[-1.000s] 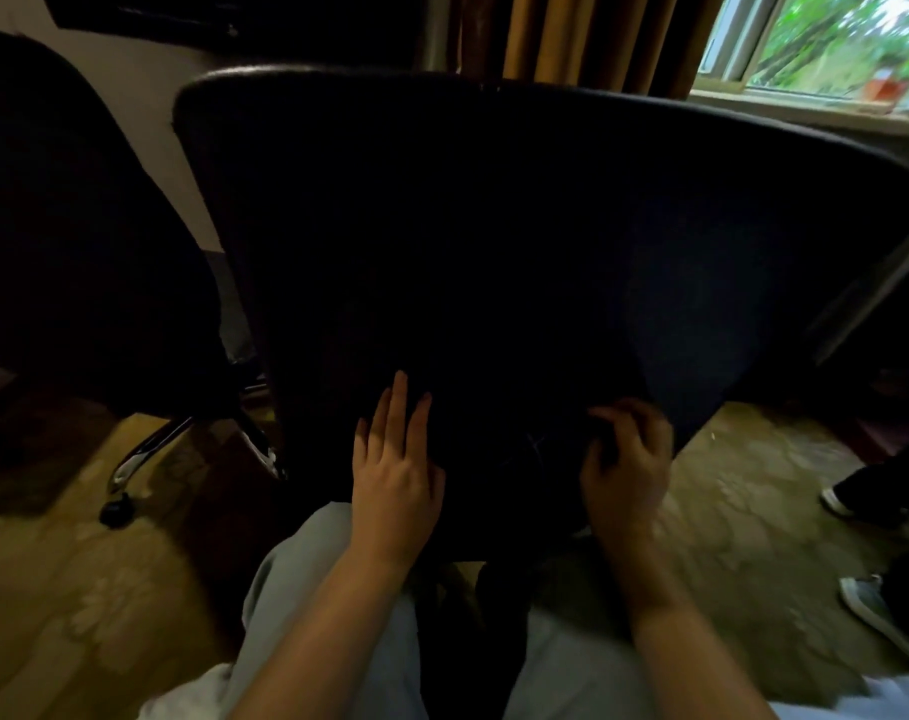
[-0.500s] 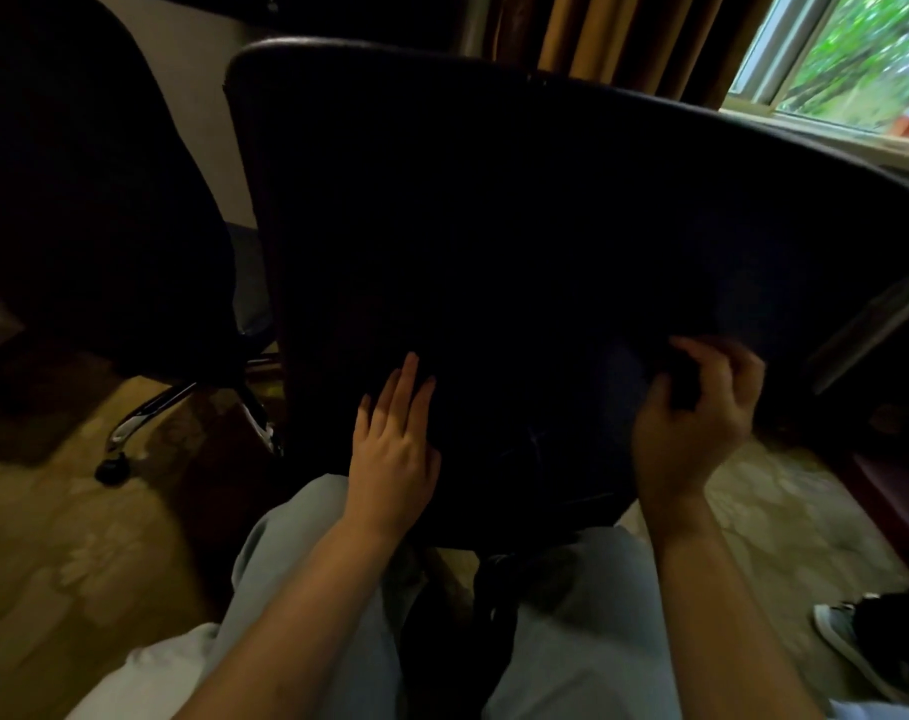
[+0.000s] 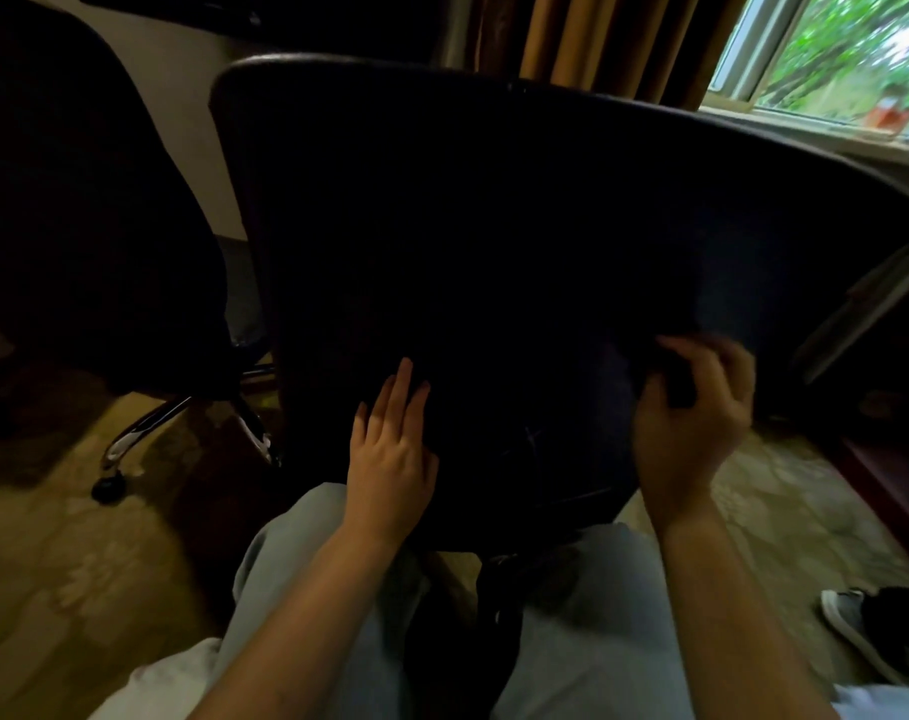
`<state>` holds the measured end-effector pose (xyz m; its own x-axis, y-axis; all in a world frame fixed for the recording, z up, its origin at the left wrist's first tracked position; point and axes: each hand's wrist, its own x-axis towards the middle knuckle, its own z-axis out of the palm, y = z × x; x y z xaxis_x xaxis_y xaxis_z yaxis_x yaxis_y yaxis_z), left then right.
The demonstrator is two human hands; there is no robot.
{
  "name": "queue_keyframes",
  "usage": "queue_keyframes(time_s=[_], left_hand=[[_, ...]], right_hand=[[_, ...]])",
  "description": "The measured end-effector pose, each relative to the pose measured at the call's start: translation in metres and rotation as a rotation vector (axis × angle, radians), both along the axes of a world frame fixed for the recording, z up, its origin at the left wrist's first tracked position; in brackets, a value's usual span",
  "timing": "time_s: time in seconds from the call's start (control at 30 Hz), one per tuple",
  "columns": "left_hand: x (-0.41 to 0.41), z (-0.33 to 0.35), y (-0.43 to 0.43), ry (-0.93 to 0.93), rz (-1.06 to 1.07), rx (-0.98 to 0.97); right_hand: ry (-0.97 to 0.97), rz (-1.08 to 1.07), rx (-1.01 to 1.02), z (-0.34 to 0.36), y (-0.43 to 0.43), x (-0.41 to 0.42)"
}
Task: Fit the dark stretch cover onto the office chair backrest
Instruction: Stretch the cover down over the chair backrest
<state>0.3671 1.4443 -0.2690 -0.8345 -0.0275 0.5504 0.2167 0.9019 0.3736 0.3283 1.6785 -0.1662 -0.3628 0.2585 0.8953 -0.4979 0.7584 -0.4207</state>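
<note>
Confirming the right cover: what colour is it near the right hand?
The cover is dark navy, near black in shadow; head view, by the right hand.

Your dark cover reads as matt, smooth cloth; beside you the other chair's leg is glossy metal, the curtain folded cloth, the floor patterned carpet.

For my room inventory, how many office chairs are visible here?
2. One chair is in the middle, directly ahead, its backrest filling most of the view. A second chair stands at the left, partly cut off. More may be hidden.
</note>
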Motion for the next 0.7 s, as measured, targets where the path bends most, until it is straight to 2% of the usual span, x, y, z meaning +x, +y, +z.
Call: queue_keyframes(time_s=[0.07, 0.13, 0.3, 0.4, 0.47, 0.63, 0.7], left_hand=[[0.0, 0.0, -0.001, 0.013, -0.006, 0.007], [-0.001, 0.0, -0.001, 0.026, -0.006, 0.011], [-0.001, -0.001, 0.001, 0.017, 0.01, 0.0], [0.001, -0.002, -0.001, 0.009, 0.001, -0.028], [0.001, -0.003, -0.003, 0.014, -0.005, -0.034], [0.0, -0.003, -0.004, 0.037, -0.011, -0.057], [0.0, -0.004, -0.004, 0.044, -0.014, -0.055]], right_hand=[[0.076, 0.0, -0.007, 0.017, -0.001, -0.004], [0.039, 0.005, 0.02, 0.01, -0.001, -0.013], [-0.222, -0.013, 0.13, -0.051, 0.012, -0.017], [-0.365, 0.026, 0.152, -0.055, 0.024, -0.014], [-0.326, 0.025, 0.153, -0.04, 0.031, -0.013], [-0.016, -0.069, 0.03, 0.033, 0.05, -0.015], [0.042, -0.097, 0.026, 0.043, 0.056, -0.023]])
